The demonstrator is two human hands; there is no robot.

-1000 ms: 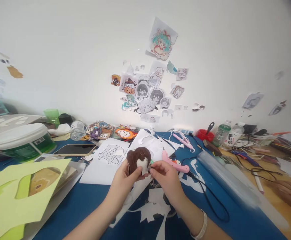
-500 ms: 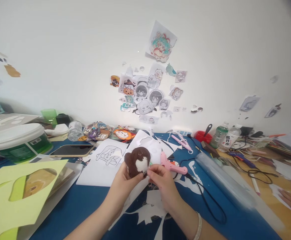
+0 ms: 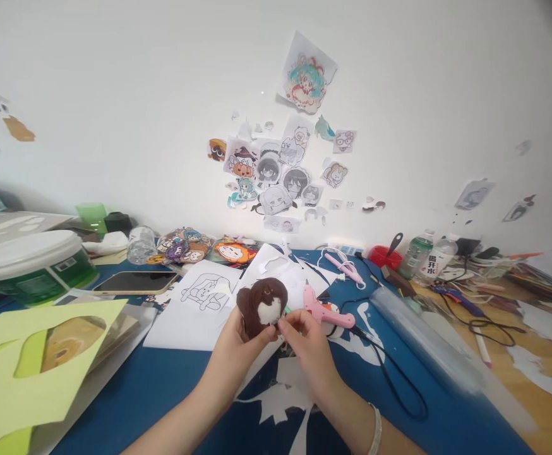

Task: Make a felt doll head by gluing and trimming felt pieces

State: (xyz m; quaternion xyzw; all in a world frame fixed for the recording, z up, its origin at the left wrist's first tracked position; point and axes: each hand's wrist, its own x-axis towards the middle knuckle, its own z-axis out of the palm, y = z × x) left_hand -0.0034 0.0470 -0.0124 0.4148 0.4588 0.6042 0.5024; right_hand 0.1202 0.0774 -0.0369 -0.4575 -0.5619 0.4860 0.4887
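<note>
A small figure head (image 3: 263, 302) with brown hair and a white face is held up over the blue mat. My left hand (image 3: 238, 344) is closed round its lower left side, the thumb lying across the bottom. At the lower right edge of the figure, my right hand (image 3: 304, 341) pinches it with thumb and forefinger. Just right of my right hand lies a pink glue gun (image 3: 326, 311). A sheet with a line drawing (image 3: 204, 297) is behind and left of my left hand. White paper scraps (image 3: 288, 392) lie under my hands.
Yellow cut-out sheets (image 3: 39, 354), a phone (image 3: 136, 282) and a green-and-white tub (image 3: 34, 265) are on the left. A clear plastic roll (image 3: 427, 341), black cable, bottles (image 3: 437, 258) and a red bowl (image 3: 383, 258) stand or lie on the right. Drawings hang on the wall.
The view has shifted slightly. Both hands keep hold of the figure, nearly unmoved. Another person's hand at the far right edge has gone out of view.
</note>
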